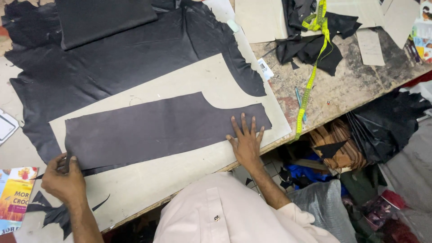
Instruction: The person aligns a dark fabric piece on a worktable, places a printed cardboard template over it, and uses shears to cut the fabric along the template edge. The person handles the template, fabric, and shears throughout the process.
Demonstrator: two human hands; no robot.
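- Nearest the camera, the left hand (64, 180) sits at the near-left corner of the long dark cut strip of thin leather-like material (157, 130). Its fingers (56, 161) are curled closed over that end, seemingly pinching the edge, though the contact itself is partly hidden.
- The right hand (246, 141) lies flat on the strip's right end, near the bench's front edge. Its fingers (243, 123) are spread open and pressing down, gripping nothing.
- The strip stretches left to right between the two hands, lying flat on a pale beige pattern board (189, 85) that rests on the bench (355, 85).
- Judging by how it lies, the strip is light, limp and thin. It would likely sag or fold if lifted by one end alone, so both ends are the sensible places to hold. A flat palm seems enough to keep it from sliding, since the board looks smooth.
- Small black offcuts (54, 211) lie near the left hand, beside a colourful printed leaflet (15, 198).
- Beyond the board spreads a large black hide with ragged edges (112, 63), with a folded dark piece (103, 18) on its far part.
- To the far right, a yellow measuring tape (315, 58) trails over crumpled black scraps (310, 45), and a blue pen (299, 101) lies just beside the tape.
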